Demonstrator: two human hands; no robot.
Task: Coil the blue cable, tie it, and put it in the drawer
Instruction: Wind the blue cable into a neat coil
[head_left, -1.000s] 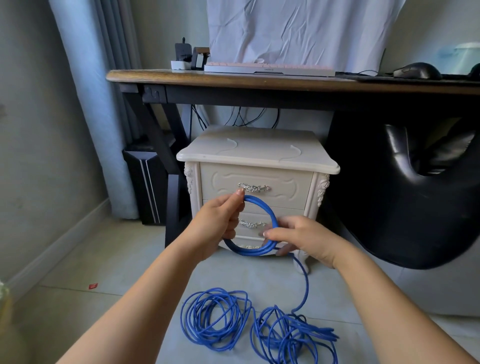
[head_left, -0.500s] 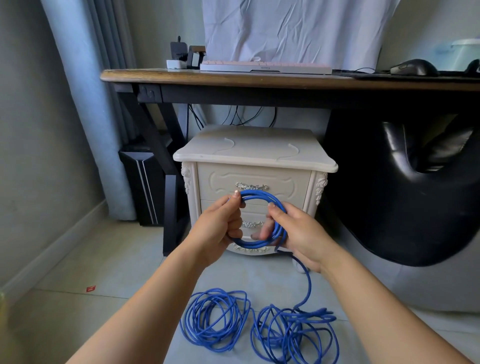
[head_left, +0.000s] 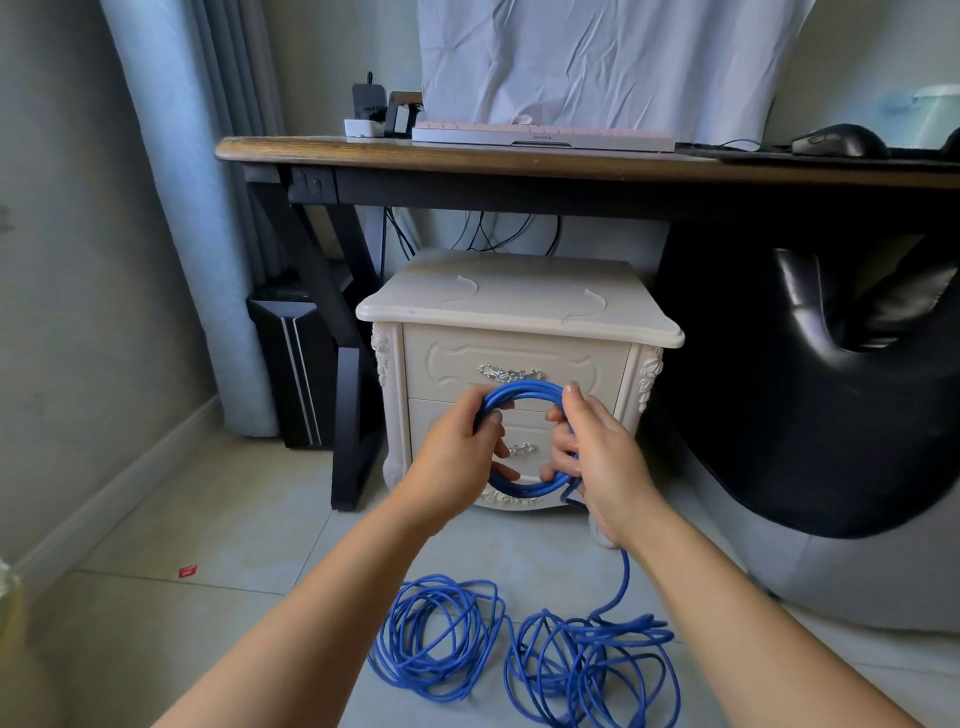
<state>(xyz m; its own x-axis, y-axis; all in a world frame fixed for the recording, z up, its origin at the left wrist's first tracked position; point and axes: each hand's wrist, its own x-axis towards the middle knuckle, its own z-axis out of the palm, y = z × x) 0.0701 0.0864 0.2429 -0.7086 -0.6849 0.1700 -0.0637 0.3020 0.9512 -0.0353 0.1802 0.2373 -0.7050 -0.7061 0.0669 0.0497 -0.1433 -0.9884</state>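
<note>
A small coil of the blue cable (head_left: 524, 388) is held upright in front of the nightstand. My left hand (head_left: 457, 452) grips its left side. My right hand (head_left: 597, 457) grips its right side, fingers wrapped through the loop. From my right hand the cable runs down to a loose tangle of several loops (head_left: 519, 649) on the floor tiles. The white nightstand (head_left: 519, 306) stands behind, and both of its drawers (head_left: 582, 364) are closed, with silver handles.
A wooden desk (head_left: 519, 161) with black legs spans above the nightstand, carrying a keyboard and a mouse. A black chair (head_left: 831, 415) fills the right. A black computer tower (head_left: 296, 364) and a curtain stand at the left. A small red scrap (head_left: 187, 571) lies on the floor.
My right hand has brought another turn of cable up onto the coil and closed in on its right side. The coil is now thicker, with more strands.
</note>
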